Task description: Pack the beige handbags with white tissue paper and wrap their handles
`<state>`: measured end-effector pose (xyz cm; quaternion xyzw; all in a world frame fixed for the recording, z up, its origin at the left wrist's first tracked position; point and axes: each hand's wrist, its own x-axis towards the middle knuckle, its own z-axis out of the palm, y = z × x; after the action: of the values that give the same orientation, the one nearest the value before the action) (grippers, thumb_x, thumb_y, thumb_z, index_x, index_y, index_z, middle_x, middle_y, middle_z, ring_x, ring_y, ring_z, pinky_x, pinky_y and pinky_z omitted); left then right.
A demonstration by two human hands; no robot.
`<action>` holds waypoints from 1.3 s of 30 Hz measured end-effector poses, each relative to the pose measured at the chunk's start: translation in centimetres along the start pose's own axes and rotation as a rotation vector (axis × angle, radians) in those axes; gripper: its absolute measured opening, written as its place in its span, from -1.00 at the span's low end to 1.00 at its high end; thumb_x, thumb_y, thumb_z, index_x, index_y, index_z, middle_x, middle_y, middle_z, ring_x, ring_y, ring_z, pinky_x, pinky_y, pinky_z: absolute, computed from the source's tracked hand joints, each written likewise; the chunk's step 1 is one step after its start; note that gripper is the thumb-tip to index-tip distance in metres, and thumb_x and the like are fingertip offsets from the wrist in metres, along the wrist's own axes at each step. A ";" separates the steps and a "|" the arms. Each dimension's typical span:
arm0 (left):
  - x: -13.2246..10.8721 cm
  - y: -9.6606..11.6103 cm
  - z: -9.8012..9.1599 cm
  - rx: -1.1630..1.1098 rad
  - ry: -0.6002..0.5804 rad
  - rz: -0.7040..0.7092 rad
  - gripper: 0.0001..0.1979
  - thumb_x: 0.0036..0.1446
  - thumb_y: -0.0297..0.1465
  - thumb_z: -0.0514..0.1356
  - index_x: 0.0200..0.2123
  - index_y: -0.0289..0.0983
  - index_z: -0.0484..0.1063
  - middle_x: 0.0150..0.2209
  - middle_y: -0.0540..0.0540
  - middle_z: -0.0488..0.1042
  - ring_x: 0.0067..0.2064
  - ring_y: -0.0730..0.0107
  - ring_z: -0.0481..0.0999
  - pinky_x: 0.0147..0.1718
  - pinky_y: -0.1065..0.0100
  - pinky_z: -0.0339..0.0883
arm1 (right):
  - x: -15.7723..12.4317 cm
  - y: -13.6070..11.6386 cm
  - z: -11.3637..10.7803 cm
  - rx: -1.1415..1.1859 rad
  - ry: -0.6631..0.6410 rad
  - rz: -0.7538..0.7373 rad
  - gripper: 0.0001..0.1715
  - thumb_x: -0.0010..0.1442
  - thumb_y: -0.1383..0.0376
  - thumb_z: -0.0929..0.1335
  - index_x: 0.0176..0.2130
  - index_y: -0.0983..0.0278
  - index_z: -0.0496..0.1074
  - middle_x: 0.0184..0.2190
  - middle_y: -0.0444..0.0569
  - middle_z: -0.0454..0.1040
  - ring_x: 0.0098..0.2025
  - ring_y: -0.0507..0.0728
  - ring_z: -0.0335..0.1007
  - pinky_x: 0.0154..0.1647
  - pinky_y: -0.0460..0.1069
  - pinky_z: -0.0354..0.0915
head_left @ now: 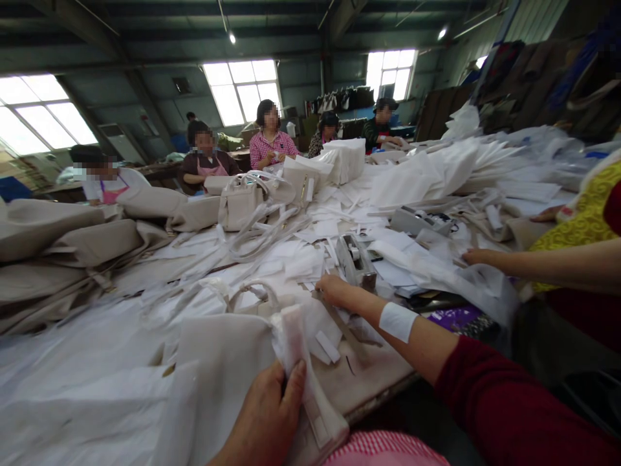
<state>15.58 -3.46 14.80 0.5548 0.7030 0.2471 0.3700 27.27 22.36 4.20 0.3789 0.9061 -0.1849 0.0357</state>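
Observation:
My left hand point(272, 404) is closed around a bag strap wrapped in clear film and white padding point(295, 346), thumb on top. The strap runs down to the table's front edge. Beside it lies a pale beige handbag point(223, 356), partly under white wrapping, with a looped handle point(255, 294) behind it. My right hand point(333, 290) reaches over the papers, fingers curled downward; what they grip is hidden. Just right of those fingers stands a grey tape dispenser point(356, 259). A narrow tan strip point(347, 327) runs from near the fingertips toward the front edge.
Beige bags point(72, 239) are heaped at the left. Another handbag point(240, 204) stands mid-table, and white sheets point(427, 175) pile behind a second tape dispenser point(422, 220). A co-worker's hand point(478, 257) touches clear film at the right. Several people sit across the table.

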 end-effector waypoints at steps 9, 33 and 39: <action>-0.2 0.2 0.0 -0.039 -0.014 -0.004 -0.53 0.32 -0.12 -0.06 -0.11 -0.32 0.50 -0.17 -0.19 0.59 -0.22 0.21 0.53 -0.17 0.33 0.29 | -1.0 -0.8 -0.7 -0.102 -0.052 -0.058 -0.66 0.09 0.51 0.34 -0.11 0.43 0.55 -0.14 0.28 0.56 -0.08 0.26 0.49 -0.08 -0.01 0.31; -0.3 0.4 0.0 -0.041 0.019 0.015 -0.55 0.31 -0.14 -0.06 -0.19 -0.30 0.52 -0.23 -0.17 0.60 -0.20 0.19 0.54 -0.18 0.33 0.31 | -1.4 0.3 0.5 0.005 0.099 -0.063 -0.60 0.06 0.52 0.33 -0.07 0.37 0.46 -0.07 0.15 0.52 -0.03 0.18 0.40 -0.06 -0.06 0.21; -0.3 0.4 -0.1 -0.051 0.011 0.014 -0.55 0.31 -0.14 -0.05 -0.11 -0.31 0.51 -0.18 -0.18 0.59 -0.19 0.19 0.53 -0.18 0.34 0.31 | -1.4 0.9 2.2 0.090 0.217 -0.035 -0.70 0.06 0.50 0.34 -0.15 0.35 0.45 -0.17 0.07 0.50 -0.10 0.14 0.37 -0.09 -0.06 0.19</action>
<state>15.77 -3.68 15.24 0.5489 0.6946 0.2705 0.3783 28.69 21.23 2.18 0.3822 0.9017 -0.1840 -0.0831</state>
